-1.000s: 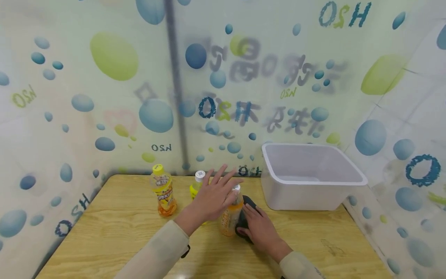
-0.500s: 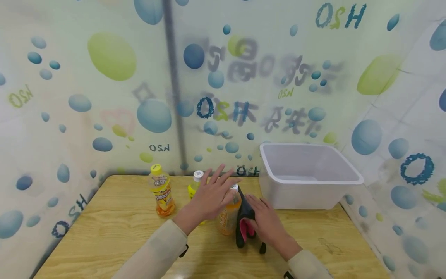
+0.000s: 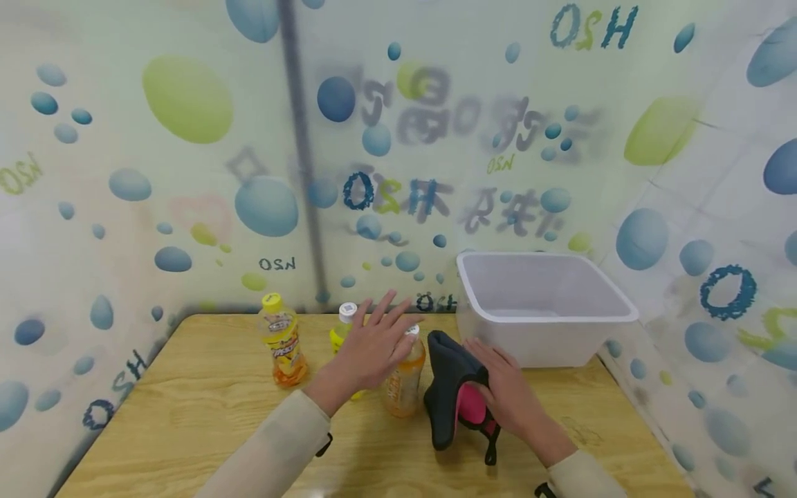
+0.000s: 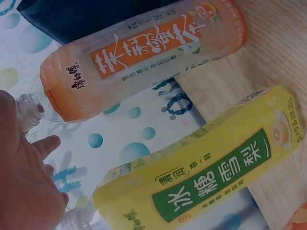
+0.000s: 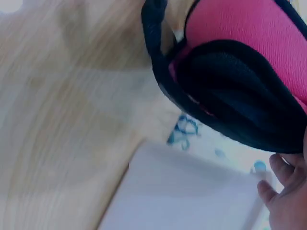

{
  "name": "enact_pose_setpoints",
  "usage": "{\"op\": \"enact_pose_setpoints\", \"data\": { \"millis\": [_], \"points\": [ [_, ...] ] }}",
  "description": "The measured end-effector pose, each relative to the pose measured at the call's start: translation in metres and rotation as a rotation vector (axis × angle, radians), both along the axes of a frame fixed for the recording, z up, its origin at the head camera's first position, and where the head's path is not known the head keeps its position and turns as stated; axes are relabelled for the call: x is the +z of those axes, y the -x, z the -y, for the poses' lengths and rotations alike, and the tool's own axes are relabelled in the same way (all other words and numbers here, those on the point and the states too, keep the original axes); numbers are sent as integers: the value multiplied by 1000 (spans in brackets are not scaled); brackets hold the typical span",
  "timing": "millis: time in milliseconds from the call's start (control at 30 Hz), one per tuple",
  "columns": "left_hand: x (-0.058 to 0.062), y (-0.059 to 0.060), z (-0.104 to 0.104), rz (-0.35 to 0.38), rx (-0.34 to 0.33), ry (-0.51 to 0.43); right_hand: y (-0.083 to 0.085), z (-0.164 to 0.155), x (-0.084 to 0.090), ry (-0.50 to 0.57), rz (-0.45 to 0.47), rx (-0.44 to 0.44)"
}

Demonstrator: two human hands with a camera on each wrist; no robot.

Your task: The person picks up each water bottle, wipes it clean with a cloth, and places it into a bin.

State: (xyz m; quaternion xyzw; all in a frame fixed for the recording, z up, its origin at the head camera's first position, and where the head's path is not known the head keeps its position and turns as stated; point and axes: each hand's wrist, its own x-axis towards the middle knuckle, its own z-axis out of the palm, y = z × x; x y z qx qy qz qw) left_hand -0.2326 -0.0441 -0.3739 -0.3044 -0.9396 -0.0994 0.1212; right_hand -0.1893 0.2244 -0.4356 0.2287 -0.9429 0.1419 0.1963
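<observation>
My left hand [image 3: 372, 351] reaches over two bottles with its fingers spread and fairly straight. In the left wrist view its fingers lie beside the neck of an orange-labelled drink bottle [image 4: 139, 62] and near the top of a yellow-labelled drink bottle [image 4: 201, 175]. My right hand [image 3: 513, 398] holds a dark padded pouch [image 3: 445, 387] with a pink lining and a hanging loop, thumb at its opening. The pouch stands tilted just right of the orange-labelled bottle. In the right wrist view, its pink inside [image 5: 235, 24] shows, and fingertips touch its dark edge.
Farther left stands a yellow-capped bottle [image 3: 284, 346] holding some orange drink. A white plastic bin [image 3: 529, 342] sits at the back right of the wooden table [image 3: 187, 415]. A patterned curtain [image 3: 205, 173] hangs behind.
My right hand has drawn the pouch away from the orange-labelled bottle, rightward and toward me, turning its pink opening into view. My left hand stays over the bottles.
</observation>
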Motion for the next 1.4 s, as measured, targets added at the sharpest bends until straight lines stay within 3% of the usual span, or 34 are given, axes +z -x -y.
{"op": "enact_pose_setpoints", "data": {
  "millis": [133, 267, 400, 533, 800, 1167, 1400],
  "points": [
    [0, 1, 0, 11, 14, 1, -4, -24, 11, -60, -52, -1],
    [-1, 1, 0, 7, 8, -6, -9, -48, 23, -127, -17, -27],
    [1, 2, -1, 8, 10, 8, -12, -61, 23, -242, 12, -56],
    [3, 2, -1, 7, 34, 36, -8, -48, 2, -307, 65, -3],
    [5, 3, -3, 11, 27, 41, -7, 3, -46, -319, 399, 121],
    [8, 0, -3, 15, 38, 60, -8, 28, -71, -402, 406, 160],
    [10, 0, -1, -11, 2, 31, -12, 30, -78, -424, 392, 160]
  ]
}}
